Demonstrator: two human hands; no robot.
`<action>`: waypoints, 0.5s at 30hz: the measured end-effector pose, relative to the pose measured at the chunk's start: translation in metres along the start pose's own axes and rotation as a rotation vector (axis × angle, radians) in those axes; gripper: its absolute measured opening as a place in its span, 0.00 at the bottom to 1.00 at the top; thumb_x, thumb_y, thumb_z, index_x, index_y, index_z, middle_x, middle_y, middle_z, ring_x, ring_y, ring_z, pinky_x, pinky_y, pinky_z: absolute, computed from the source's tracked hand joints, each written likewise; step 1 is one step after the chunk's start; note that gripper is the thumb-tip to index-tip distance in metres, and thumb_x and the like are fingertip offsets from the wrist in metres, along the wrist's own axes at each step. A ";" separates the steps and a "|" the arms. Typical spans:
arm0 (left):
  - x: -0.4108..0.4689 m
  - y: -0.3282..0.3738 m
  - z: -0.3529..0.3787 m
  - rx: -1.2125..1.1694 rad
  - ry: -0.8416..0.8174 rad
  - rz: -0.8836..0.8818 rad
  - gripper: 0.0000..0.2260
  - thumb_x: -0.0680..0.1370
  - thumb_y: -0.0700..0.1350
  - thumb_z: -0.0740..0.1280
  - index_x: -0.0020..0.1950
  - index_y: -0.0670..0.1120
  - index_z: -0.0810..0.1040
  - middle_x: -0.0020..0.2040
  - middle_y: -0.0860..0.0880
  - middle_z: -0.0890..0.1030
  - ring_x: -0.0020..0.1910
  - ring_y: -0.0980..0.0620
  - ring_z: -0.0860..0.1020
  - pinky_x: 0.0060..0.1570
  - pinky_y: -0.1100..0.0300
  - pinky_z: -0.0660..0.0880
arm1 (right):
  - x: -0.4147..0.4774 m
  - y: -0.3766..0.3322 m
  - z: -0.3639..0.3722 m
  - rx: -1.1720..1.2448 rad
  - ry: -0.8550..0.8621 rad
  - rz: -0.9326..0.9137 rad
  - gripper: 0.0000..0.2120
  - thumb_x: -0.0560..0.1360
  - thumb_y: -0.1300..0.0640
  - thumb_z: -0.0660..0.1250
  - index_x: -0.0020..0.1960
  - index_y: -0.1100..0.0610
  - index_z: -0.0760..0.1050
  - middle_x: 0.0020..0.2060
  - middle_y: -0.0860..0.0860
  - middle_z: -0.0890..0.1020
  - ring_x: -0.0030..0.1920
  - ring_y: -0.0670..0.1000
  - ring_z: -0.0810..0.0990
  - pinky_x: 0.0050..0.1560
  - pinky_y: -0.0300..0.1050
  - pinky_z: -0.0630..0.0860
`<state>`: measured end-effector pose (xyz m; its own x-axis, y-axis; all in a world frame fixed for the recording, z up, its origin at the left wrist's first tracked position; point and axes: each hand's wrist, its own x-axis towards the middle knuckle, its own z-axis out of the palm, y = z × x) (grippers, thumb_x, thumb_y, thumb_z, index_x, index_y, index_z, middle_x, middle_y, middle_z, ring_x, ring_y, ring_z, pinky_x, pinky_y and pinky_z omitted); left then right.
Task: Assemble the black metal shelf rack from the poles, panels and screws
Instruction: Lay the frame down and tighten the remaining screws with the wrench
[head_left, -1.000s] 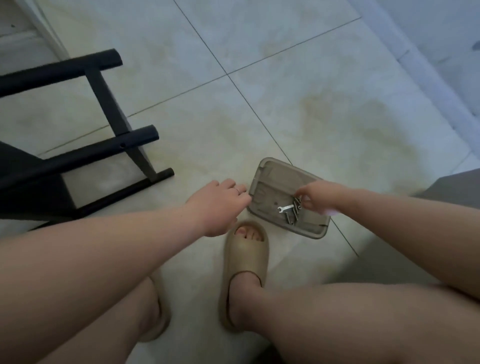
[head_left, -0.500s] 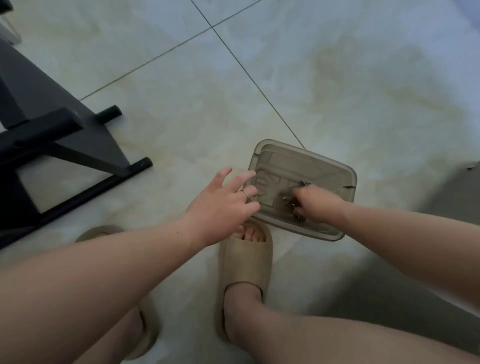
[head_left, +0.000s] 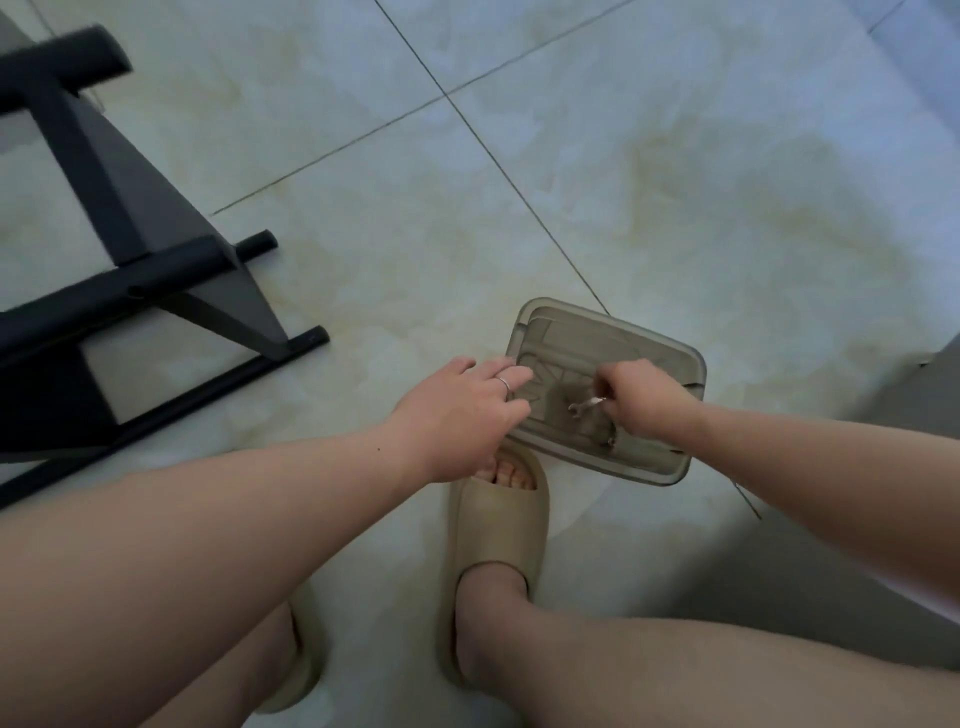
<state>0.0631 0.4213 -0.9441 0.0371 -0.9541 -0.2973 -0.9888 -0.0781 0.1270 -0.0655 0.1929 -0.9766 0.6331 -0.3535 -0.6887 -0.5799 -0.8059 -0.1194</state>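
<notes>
While reaching down over pale tiled floor (head_left: 675, 182), pinches small silver wrench (head_left: 584, 406) in curled right hand (head_left: 644, 397) above translucent grey plastic tray (head_left: 649, 470), holds flat left hand (head_left: 462, 415), fingers straight, over tray's left rim. Has partly built black metal shelf rack (head_left: 156, 265) lying leftward, well apart.

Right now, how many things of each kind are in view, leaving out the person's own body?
Black rack frame: 1
Translucent tray: 1
Small wrench: 1
Beige slippers: 2
Finger ring: 1
Total: 6
</notes>
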 end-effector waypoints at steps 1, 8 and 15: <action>-0.005 -0.002 -0.009 -0.008 -0.008 0.003 0.17 0.78 0.51 0.66 0.66 0.50 0.71 0.79 0.46 0.60 0.77 0.45 0.60 0.66 0.51 0.65 | -0.007 -0.005 -0.011 0.019 0.029 -0.001 0.05 0.75 0.63 0.66 0.50 0.57 0.78 0.45 0.52 0.82 0.48 0.57 0.81 0.47 0.49 0.78; -0.078 -0.030 -0.097 0.009 0.075 -0.077 0.13 0.82 0.48 0.59 0.65 0.50 0.72 0.69 0.49 0.71 0.62 0.45 0.73 0.53 0.52 0.71 | -0.074 -0.079 -0.095 0.238 0.281 -0.122 0.07 0.74 0.61 0.70 0.42 0.52 0.75 0.36 0.47 0.79 0.40 0.51 0.77 0.39 0.42 0.71; -0.190 -0.076 -0.151 -0.194 0.386 -0.616 0.10 0.81 0.47 0.60 0.60 0.48 0.74 0.59 0.48 0.74 0.55 0.45 0.73 0.50 0.53 0.70 | -0.136 -0.210 -0.148 0.363 0.390 -0.322 0.09 0.72 0.61 0.72 0.39 0.51 0.74 0.33 0.47 0.78 0.34 0.50 0.76 0.34 0.44 0.72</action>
<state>0.1533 0.5651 -0.7544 0.6588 -0.7520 -0.0197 -0.7309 -0.6460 0.2201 0.0466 0.3396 -0.7520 0.9061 -0.3221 -0.2742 -0.4227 -0.7124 -0.5602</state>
